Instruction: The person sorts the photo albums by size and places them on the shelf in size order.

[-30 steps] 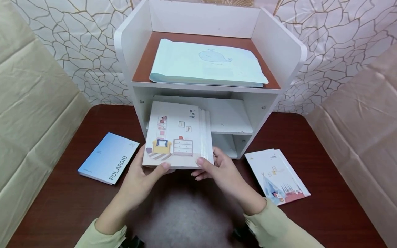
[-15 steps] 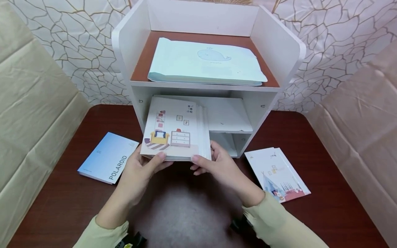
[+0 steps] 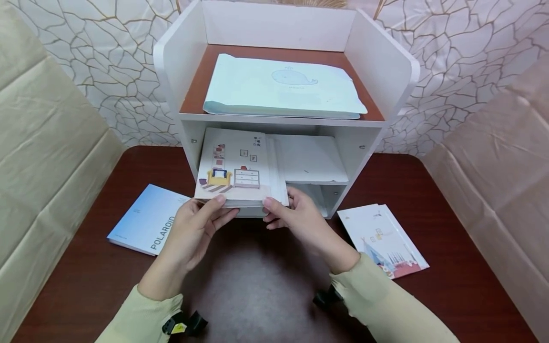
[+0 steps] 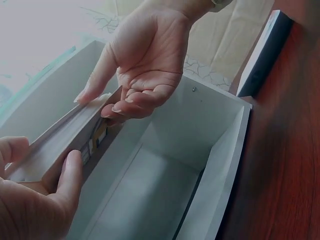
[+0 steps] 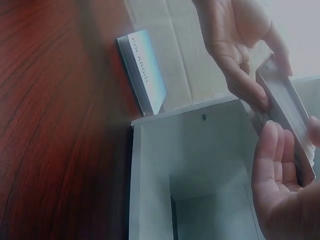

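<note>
A white illustrated book [image 3: 240, 162], its cover showing a yellow armchair and a chest of drawers, lies flat between both hands in the head view. My left hand [image 3: 190, 231] grips its near edge toward the left corner, thumb on top and fingers beneath. At the near right corner my right hand [image 3: 306, 226] pinches it the same way. The far part of the book is inside the white cabinet's middle compartment, over the left side of the shelf board [image 3: 317, 157]. In the left wrist view the book's edge [image 4: 45, 150] shows between the two hands.
The white cabinet [image 3: 176, 71] stands at the back of a dark red table [image 3: 77, 295]. A pale whale-printed packet [image 3: 279, 88] lies on its top. A blue POLAROID book [image 3: 147, 216] lies left, another white illustrated book [image 3: 381, 238] right.
Both hands have moved forward, away from the wearer, carrying the book farther into the cabinet's middle compartment. The other books and the packet have stayed put.
</note>
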Available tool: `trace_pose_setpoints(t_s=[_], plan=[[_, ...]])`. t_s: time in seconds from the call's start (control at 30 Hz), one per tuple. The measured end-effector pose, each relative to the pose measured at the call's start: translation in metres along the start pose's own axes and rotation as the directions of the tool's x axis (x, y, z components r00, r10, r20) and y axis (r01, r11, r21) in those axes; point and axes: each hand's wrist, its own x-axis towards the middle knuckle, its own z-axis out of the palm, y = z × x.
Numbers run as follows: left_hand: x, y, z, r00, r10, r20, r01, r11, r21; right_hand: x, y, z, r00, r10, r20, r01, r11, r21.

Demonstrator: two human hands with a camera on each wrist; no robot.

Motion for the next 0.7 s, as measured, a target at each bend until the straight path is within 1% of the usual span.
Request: trace_pose_setpoints(t_s=[0.1, 0.2, 0.43, 0.57, 0.7], plan=[[0.002, 0.0, -0.001, 1.0, 0.002, -0.007, -0.002, 1.0, 0.003, 0.002, 0.0, 0.002, 1.0, 0.001, -0.007, -0.001, 1.0, -0.005], [0.006, 0.0, -0.002, 1.0, 0.004, -0.016, -0.004, 1.0, 0.026, 0.004, 0.0, 0.004, 1.0, 0.005, -0.027, -0.005, 1.0, -0.015], [0.017, 0.001, -0.006, 0.996, -0.01, -0.089, 0.021, 0.992, 0.121, 0.012, 0.0, 0.008, 0.995, -0.014, -0.098, 0.007, 0.998, -0.064], [0.022, 0.002, -0.007, 0.994, -0.021, -0.107, 0.035, 0.99, 0.137, 0.015, 0.0, 0.01, 0.99, -0.024, -0.136, 0.014, 0.997, -0.076], [0.025, 0.002, -0.007, 0.993, -0.019, -0.115, 0.035, 0.989, 0.141, 0.015, -0.001, 0.011, 0.987, -0.029, -0.161, 0.017, 0.997, -0.078]])
